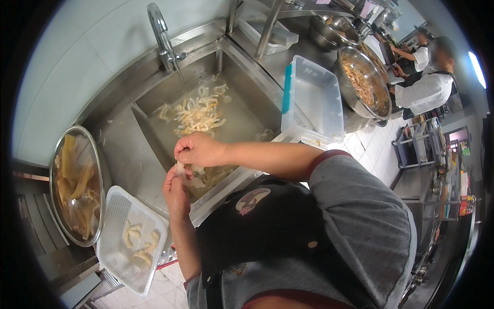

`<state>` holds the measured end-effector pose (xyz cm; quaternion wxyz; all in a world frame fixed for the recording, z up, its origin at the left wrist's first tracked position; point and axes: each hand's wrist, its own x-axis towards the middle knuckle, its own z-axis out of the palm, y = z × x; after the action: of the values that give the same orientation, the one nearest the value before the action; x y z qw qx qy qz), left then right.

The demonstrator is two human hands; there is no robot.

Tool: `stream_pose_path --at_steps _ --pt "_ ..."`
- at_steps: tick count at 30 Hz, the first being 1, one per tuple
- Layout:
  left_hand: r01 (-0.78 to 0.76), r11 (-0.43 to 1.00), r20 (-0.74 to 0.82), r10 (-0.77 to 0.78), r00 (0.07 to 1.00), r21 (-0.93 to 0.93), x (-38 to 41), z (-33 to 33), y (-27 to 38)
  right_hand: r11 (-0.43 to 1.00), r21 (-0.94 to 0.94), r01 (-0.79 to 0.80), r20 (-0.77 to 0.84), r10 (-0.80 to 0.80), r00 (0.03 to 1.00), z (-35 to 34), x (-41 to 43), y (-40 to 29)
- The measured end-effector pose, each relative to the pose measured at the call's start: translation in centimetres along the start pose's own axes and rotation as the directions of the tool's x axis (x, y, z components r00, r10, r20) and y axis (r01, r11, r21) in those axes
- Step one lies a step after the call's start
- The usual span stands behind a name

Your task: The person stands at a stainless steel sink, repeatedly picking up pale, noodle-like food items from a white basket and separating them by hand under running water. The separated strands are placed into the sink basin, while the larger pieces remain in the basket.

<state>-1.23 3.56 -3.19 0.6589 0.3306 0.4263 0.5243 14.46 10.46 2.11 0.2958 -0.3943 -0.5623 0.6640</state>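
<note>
Both hands meet over the near left edge of a steel sink (247,83). My left hand (177,191) grips a pale, translucent strip of food (180,170) from below. The fingertips of my right hand (198,148) pinch at the strip's upper end, the thumb partly hidden. Under them, more pale pieces lie in the cloudy water. Curled whitish-yellow food pieces (200,114) are heaped in the middle of the sink, beneath a chrome faucet (166,46) from which water runs. What exactly the food is, I cannot tell.
At the left stand a steel bowl (101,185) of yellowish pieces in liquid and a white perforated basket (110,231) holding several curled pieces. Right of the sink are a clear plastic bin (316,96) and a large steel bowl (362,83) of orange-brown strips. Two people (428,85) (418,54) work beyond.
</note>
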Motion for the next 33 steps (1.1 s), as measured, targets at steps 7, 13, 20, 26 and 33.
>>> stream_pose_path --at_steps 7,13,20,26,33 --pt "0.046 0.99 -0.001 -0.046 0.999 0.13 -0.3 -0.6 0.1 0.995 -0.088 0.041 -0.129 -0.052 0.99 -0.1 1.0 0.2" --pt "0.171 0.984 0.025 -0.172 0.985 0.04 0.1 -0.1 0.5 0.964 0.242 -0.107 -0.156 0.148 0.977 -1.5 0.7 0.1" --pt "0.323 0.926 0.21 -0.282 0.936 -0.198 -0.7 -0.5 0.7 0.931 0.288 -0.223 -0.122 0.267 0.956 -2.2 0.8 0.0" --pt "0.307 0.855 0.155 -0.266 0.951 -0.417 0.0 -0.7 0.5 0.946 0.228 -0.232 -0.143 0.268 0.953 -1.2 0.6 -0.6" --pt "0.204 0.792 0.041 -0.221 0.974 -0.576 0.1 -0.6 1.3 0.995 -0.092 -0.025 0.007 0.026 1.0 -0.2 -0.5 0.6"
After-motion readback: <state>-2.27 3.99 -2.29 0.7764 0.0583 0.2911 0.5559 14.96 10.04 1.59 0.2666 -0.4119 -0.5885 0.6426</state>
